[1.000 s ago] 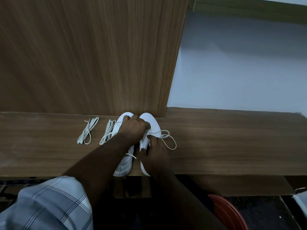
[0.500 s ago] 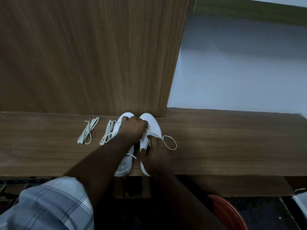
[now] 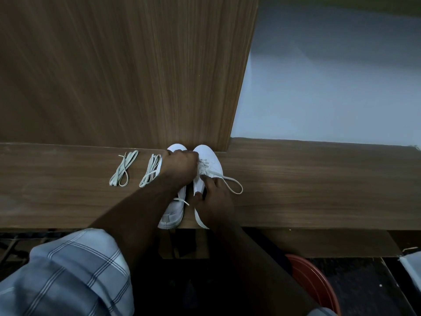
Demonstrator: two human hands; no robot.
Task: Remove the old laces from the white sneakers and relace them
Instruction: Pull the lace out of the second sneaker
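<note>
1. Where the wooden shelf (image 3: 296, 190) meets the upright wooden panel (image 3: 136, 76), two white sneakers stand side by side, toes against the panel.
2. The left hand (image 3: 178, 168) lies over the left sneaker (image 3: 172, 213), its curled fingers at the lacing of the right sneaker (image 3: 208, 156); whether they pinch the lace cannot be told.
3. The right hand (image 3: 216, 199) grips the right sneaker's side, close to the left hand.
4. A lace loop (image 3: 232, 184) trails right onto the shelf.
5. Two lace bundles, one (image 3: 123, 171) and another (image 3: 151, 169), lie left of the sneakers.
</note>
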